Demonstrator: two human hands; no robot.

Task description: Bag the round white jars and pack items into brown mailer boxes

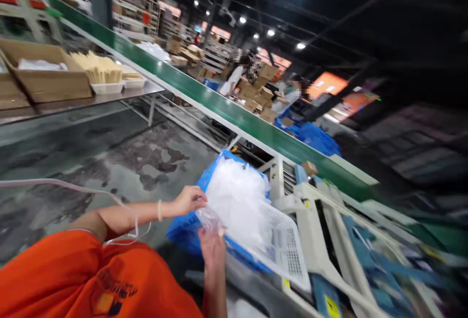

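Observation:
My left hand [189, 200] has its fingers closed on one end of a clear plastic bag [210, 219]. At the bag's lower end is my right hand [213, 246], its fingers bent against the plastic and partly blurred. Both hands are over the near side of a blue crate [210, 171] that holds a heap of white, translucent plastic bags [237, 196]. A white perforated basket [292, 249] lies at the heap's right side, with some of the heap in it. What is inside the clear bag, if anything, I cannot make out.
A green conveyor belt [204, 94] runs across behind the crate. Metal machine frames [314, 240] stand close on the right. A table at left bears a cardboard box [54, 81] and small white trays [106, 88]. A pale cord [91, 190] hangs by my left arm. Two people work beyond the belt.

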